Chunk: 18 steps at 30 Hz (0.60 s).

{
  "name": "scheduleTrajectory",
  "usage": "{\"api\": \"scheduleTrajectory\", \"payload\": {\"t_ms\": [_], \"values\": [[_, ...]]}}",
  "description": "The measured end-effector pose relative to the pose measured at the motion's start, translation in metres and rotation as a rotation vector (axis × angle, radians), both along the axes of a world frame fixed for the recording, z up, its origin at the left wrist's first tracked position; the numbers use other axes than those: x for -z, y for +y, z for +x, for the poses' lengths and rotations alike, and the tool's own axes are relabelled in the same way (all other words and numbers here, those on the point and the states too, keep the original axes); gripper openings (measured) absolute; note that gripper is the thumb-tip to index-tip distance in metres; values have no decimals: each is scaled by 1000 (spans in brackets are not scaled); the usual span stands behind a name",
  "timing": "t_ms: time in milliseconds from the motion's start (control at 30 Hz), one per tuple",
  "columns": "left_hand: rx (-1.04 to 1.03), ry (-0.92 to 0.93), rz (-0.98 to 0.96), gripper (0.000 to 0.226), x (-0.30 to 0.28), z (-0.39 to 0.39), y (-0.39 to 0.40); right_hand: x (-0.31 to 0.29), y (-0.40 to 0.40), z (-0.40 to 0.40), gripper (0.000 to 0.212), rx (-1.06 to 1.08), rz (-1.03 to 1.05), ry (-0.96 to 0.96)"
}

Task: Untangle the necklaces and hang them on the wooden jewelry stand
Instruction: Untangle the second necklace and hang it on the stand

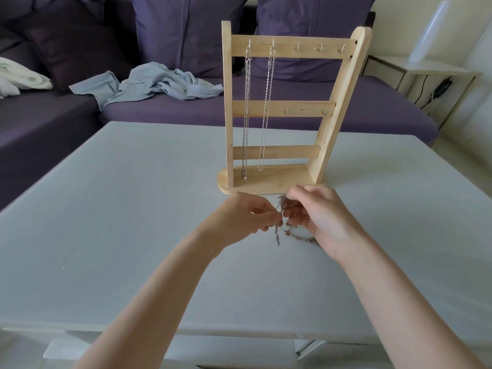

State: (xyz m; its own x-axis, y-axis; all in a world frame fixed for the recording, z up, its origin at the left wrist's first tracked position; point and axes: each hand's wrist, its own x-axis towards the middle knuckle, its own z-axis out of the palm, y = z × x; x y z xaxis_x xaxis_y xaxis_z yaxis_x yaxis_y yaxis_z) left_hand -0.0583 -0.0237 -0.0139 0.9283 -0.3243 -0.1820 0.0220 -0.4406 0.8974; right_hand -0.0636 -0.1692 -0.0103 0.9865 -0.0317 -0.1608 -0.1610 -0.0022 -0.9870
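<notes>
A wooden jewelry stand (292,107) stands upright on the pale table (133,209). Two silver necklaces hang from the two leftmost hooks of its top bar: one (247,115) on the far left, the other (267,107) beside it. Just in front of the stand's base, my left hand (247,217) and my right hand (316,217) both pinch a tangled bunch of chains (282,209). A loose end dangles down between my hands, and a beaded stretch (300,237) trails on the table under my right hand.
Three hooks on the top bar and two on the middle bar carry nothing. Behind the table is a purple sofa (186,107) with a crumpled blue garment (159,83) and a white cloth (21,78). A white side table (426,70) stands at the far right.
</notes>
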Motion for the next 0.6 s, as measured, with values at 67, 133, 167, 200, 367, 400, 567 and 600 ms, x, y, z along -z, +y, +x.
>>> {"api": "scheduleTrajectory", "payload": {"t_ms": [67,133,167,200,367,400,567,600], "values": [[25,4,10,13,1,0,-1,2,1,0,23,13,10,-2],[38,-1,15,13,2,-1,-1,1,0,0,24,20,20,-42],[33,-6,8,12,3,-1,0,0,-2,0,23,23,27,-65],[21,-11,-7,10,2,-1,1,-2,-4,0,22,21,33,-83],[-107,-81,-116,14,0,3,3,-5,-4,0,25,-46,12,-98],[-119,-102,-132,15,0,3,3,-5,-3,-1,24,-65,9,-101],[-75,-231,-100,14,3,3,0,-7,0,-2,22,-133,39,-149],[-77,-243,-99,14,3,3,0,-8,0,-2,22,-136,52,-157]]}}
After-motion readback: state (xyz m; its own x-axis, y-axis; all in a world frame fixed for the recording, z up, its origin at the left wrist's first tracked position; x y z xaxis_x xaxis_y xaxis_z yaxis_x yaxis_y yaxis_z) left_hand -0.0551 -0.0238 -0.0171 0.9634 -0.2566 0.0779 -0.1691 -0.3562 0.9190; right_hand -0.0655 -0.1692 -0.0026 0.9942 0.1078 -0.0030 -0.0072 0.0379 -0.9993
